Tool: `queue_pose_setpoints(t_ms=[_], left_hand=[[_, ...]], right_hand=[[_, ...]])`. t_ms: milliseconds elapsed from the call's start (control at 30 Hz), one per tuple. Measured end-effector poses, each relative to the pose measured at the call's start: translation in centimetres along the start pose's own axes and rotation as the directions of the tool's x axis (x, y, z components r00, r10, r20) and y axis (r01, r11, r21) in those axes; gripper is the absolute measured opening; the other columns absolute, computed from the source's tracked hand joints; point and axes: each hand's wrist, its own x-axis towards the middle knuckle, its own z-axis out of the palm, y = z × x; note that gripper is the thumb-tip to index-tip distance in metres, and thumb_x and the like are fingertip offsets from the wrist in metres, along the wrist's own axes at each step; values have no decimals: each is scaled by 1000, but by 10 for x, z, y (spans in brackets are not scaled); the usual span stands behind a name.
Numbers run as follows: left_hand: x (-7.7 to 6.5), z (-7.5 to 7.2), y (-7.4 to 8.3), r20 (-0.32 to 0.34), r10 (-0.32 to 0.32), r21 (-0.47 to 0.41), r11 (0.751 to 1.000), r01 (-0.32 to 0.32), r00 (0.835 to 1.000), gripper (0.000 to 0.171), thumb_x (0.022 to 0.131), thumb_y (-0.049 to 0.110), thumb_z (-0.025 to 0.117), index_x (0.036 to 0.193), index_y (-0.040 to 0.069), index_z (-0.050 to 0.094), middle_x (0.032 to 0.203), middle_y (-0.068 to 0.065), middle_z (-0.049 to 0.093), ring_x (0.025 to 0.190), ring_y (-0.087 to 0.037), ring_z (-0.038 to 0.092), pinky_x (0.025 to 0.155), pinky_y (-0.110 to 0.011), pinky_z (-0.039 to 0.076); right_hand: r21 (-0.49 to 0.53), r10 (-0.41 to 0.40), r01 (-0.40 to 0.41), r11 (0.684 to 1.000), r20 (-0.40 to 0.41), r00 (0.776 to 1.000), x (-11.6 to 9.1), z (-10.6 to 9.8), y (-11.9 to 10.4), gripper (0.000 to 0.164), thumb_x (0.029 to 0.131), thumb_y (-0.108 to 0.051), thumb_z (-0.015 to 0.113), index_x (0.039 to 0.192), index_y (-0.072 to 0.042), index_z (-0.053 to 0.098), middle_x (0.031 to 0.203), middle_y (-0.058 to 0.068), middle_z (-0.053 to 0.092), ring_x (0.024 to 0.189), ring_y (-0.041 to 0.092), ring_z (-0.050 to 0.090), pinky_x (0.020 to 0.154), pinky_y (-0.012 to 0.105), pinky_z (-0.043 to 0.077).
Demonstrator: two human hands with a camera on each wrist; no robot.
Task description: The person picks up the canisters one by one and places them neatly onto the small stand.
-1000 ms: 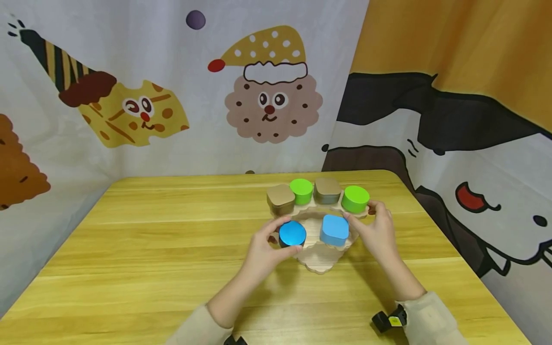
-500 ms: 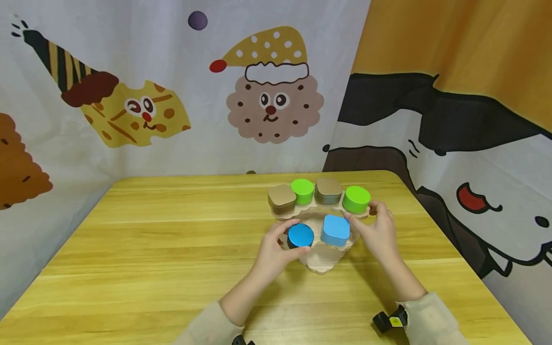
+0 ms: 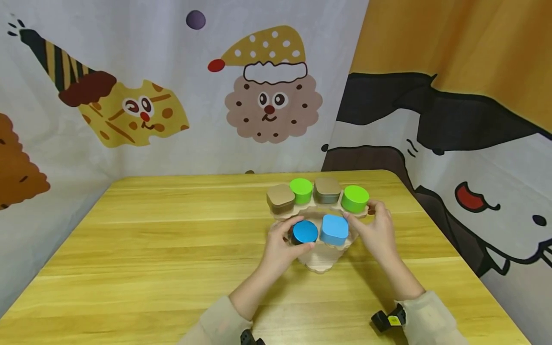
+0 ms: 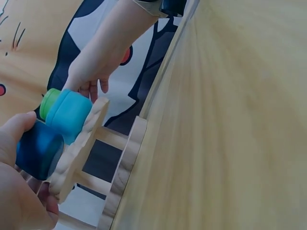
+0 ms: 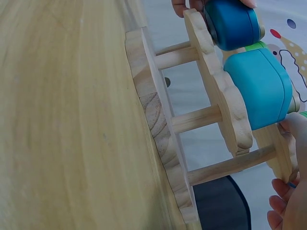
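My left hand point(image 3: 278, 244) holds a round dark blue tin point(image 3: 305, 232) between thumb and fingers, over the left end of the lower shelf of a tiered wooden rack point(image 3: 320, 258). In the left wrist view the tin point(image 4: 39, 149) stands right at the shelf's scalloped edge. Beside it on that shelf sits a light blue rounded-square tin point(image 3: 334, 229), a small gap between them. With thumb and fingers my right hand point(image 3: 379, 230) grips the right end of the rack's upper shelf, close to a round green tin point(image 3: 355, 199).
Along the upper shelf stand a brown rounded-square tin point(image 3: 280, 197), another round green tin point(image 3: 301, 190) and a second brown tin point(image 3: 327, 189). The rack stands on a yellow wooden table point(image 3: 151, 249), near its far right part. A cartoon-printed curtain point(image 3: 164, 43) hangs behind.
My left hand has moved right with the dark blue tin, bringing it closer to the light blue tin. My right hand keeps its grip on the rack.
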Motion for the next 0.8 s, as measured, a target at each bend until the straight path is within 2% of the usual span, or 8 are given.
queue_pose_setpoints(t_ms=[233,367,567,800], left_hand=[[3,4,-3,-16,-21,-24,1000,20,1000,61,72,17,86,128,17,63,120,-5,55,106,-24,46,82,-42,44],[4,4,-5,-20,-6,-17,1000,5,1000,61,72,18,86,128,18,62,121,-6,57,109,-25,47,86,-46,43],[6,5,-8,-22,32,39,999,-31,999,62,72,17,86,129,18,61,119,-6,58,110,-26,46,91,-48,41],[5,3,-11,-7,107,127,986,-105,994,63,76,26,82,133,15,58,120,-8,59,108,-28,46,87,-48,40]], right_hand=[[-1,4,-4,1000,4,1000,0,1,-1,70,82,-39,75,126,8,46,110,21,49,103,34,42,81,44,33],[5,5,-5,1000,4,1000,1,1,-1,70,82,-38,75,126,8,46,111,21,49,104,34,42,81,44,33],[3,12,-12,1000,4,1000,1,1,-1,70,83,-39,75,125,8,46,111,21,48,105,35,42,82,44,33],[3,19,-19,1000,5,1000,0,0,-2,71,82,-40,75,126,7,46,111,20,48,106,36,42,81,44,33]])
